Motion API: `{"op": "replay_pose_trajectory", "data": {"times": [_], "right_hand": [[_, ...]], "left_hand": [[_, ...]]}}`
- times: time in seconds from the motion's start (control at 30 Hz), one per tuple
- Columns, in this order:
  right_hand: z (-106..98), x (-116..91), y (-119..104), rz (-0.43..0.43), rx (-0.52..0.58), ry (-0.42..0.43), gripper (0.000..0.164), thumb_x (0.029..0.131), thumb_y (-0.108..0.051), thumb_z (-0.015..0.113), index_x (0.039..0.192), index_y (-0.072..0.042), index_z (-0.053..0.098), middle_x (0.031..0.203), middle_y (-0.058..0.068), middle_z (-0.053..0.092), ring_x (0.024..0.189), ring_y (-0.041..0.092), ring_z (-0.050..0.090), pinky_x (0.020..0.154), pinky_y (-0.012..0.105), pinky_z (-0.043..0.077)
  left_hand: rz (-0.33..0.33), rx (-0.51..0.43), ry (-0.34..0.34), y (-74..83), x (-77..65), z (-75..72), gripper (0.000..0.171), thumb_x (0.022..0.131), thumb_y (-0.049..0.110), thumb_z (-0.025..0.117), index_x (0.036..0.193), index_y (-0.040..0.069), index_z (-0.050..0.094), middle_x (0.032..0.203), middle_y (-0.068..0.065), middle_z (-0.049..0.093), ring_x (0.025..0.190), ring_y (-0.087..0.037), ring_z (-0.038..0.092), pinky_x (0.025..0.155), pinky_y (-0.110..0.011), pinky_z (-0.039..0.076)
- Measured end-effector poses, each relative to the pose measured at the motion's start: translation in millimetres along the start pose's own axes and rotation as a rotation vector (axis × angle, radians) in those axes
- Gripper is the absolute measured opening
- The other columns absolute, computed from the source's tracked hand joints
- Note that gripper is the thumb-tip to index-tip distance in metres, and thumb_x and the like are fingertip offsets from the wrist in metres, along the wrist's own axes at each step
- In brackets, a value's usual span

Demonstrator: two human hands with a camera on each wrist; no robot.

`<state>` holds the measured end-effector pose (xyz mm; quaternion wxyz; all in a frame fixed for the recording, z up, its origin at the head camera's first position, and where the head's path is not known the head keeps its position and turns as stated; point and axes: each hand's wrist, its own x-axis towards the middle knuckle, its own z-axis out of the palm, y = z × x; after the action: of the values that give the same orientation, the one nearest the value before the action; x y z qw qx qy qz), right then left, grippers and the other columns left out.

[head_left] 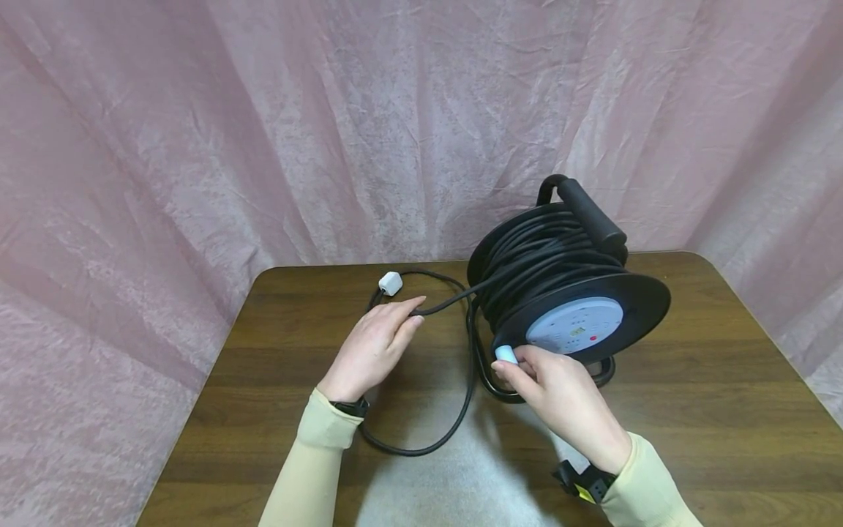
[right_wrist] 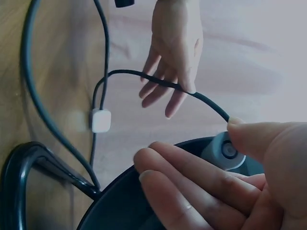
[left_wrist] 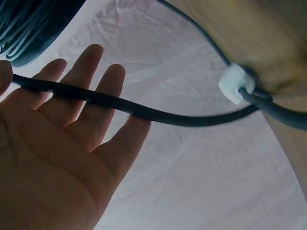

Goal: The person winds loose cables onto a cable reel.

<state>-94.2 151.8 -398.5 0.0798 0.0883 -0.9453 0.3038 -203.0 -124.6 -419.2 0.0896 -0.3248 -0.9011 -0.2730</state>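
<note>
As a pink curtain (head_left: pixel 395 132) spans the background at 12 o'clock, the left hand (head_left: pixel 369 348) carries the black cable (head_left: pixel 443 305) across straight, unclenched fingers. A white block (head_left: pixel 391 284) on the cable sits just beyond that hand, toward 1 o'clock. At its 5 o'clock, a loop of cable bows over the wooden table (head_left: pixel 711 439), between the hands; the raised strand crosses above it to the cable reel (head_left: pixel 549 252), between 2 and 3 o'clock. The reel's stand (head_left: pixel 506 397) juts toward 7 o'clock. The right hand (head_left: pixel 569 399) pinches the light blue knob (head_left: pixel 506 354) at the socket panel's (head_left: pixel 574 326) 8 o'clock.
</note>
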Motion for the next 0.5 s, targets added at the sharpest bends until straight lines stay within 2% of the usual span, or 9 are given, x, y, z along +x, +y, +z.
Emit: {"op": "replay_pose_trajectory", "data": {"times": [0.23, 0.5], "right_hand": [[-2.4, -0.9, -4.1, 0.006, 0.05, 0.06, 0.028, 0.097, -0.054, 0.056, 0.089, -0.028, 0.065, 0.077, -0.021, 0.064, 0.065, 0.002, 0.055, 0.056, 0.028, 0.046], [-2.5, -0.7, -3.5, -0.002, 0.079, 0.078, 0.028, 0.097, -0.052, 0.058, 0.095, -0.026, 0.067, 0.082, -0.019, 0.068, 0.068, 0.001, 0.057, 0.057, 0.028, 0.047]], "left_hand": [[-0.044, 0.023, -0.032, -1.5, -0.4, 3.2, 0.043, 0.108, 0.036, 0.039, 0.146, 0.019, 0.051, 0.138, 0.0, 0.058, 0.124, -0.021, 0.053, 0.105, -0.04, 0.04], [-0.052, 0.054, -0.018, 1.0, -0.5, 3.1, 0.039, 0.108, 0.033, 0.043, 0.145, 0.023, 0.052, 0.134, 0.002, 0.061, 0.118, -0.021, 0.057, 0.099, -0.042, 0.046]]}}
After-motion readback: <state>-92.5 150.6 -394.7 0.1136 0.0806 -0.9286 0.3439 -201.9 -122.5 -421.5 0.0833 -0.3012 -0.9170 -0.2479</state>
